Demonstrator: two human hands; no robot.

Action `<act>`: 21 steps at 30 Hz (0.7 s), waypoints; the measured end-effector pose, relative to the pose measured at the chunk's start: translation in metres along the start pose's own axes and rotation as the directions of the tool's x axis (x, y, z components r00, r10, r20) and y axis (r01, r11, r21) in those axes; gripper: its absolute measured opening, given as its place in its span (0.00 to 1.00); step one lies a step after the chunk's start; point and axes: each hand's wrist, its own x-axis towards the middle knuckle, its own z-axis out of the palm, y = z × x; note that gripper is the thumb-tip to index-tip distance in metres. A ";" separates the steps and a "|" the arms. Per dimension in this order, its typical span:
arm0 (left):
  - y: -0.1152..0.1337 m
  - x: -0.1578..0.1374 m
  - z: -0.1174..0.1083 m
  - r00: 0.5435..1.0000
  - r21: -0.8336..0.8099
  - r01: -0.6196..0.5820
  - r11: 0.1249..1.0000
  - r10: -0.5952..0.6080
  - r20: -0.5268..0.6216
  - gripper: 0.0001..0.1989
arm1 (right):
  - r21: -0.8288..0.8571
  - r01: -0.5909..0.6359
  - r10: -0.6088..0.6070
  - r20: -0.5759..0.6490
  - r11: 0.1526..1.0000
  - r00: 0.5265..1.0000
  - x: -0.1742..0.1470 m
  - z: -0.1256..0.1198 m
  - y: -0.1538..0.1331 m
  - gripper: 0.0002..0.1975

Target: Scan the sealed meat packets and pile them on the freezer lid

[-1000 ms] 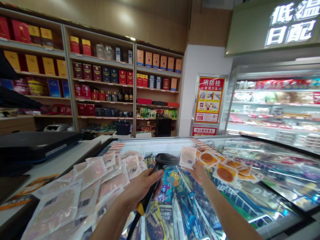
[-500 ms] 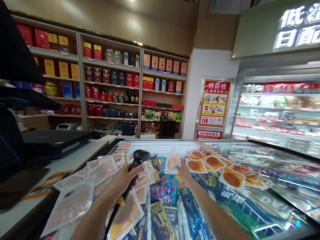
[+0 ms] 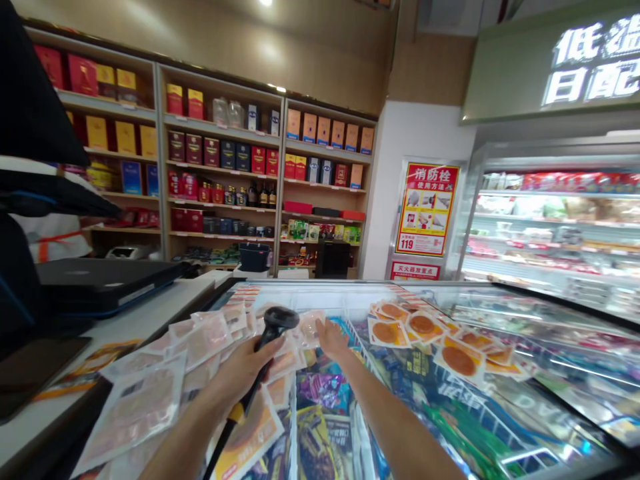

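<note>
My left hand (image 3: 253, 367) is wrapped round the handle of a black barcode scanner (image 3: 280, 319), its head pointing away and its cable trailing towards me. My right hand (image 3: 331, 339) pinches the edge of a clear flat packet (image 3: 309, 327) with a pale round inside, just right of the scanner head. Several similar pale packets (image 3: 203, 340) lie overlapped at the left, around and beneath my left forearm. On the freezer's glass at the right lie several orange packets with brown rounds (image 3: 423, 325). Another orange packet (image 3: 250, 433) lies below my left hand.
A chest freezer holds colourful bagged goods (image 3: 325, 393) under my arms. On the left, a counter (image 3: 187, 300) carries a black device (image 3: 105, 283). Shelves of boxes and bottles (image 3: 225, 157) stand behind, with a lit chiller (image 3: 545, 227) at the right.
My right hand has moved left with the pale packet, from over the freezer's middle to beside the scanner and the left pile. The left hand has stayed almost in place with the scanner.
</note>
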 end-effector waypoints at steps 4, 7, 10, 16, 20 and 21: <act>0.001 0.002 0.018 0.997 -0.023 0.001 1.000 0.000 0.078 0.19 | -0.081 -0.026 0.018 -0.090 0.996 0.996 0.000 -0.014 0.026 0.32; 0.002 0.004 0.029 0.992 -0.018 0.010 1.000 -0.008 0.123 0.19 | -0.196 -0.118 0.067 -0.251 0.973 0.966 -0.001 -0.038 0.060 0.32; 0.004 0.010 0.039 0.988 -0.030 0.018 0.999 -0.013 0.153 0.19 | -0.306 -0.233 0.111 -0.369 0.923 0.923 -0.005 -0.063 0.095 0.35; 0.004 0.019 0.054 0.977 -0.165 -0.030 0.986 0.063 0.203 0.19 | -0.357 -0.234 0.117 -0.321 0.904 0.940 -0.017 -0.082 0.126 0.32; -0.002 0.016 0.058 0.970 -0.234 -0.008 0.972 0.065 0.236 0.20 | -0.429 -0.163 0.036 -0.290 0.888 0.956 -0.027 -0.090 0.128 0.27; -0.003 0.015 0.058 0.968 -0.237 0.002 0.971 0.058 0.243 0.20 | -0.443 -0.153 0.020 -0.290 0.884 0.957 -0.029 -0.093 0.129 0.24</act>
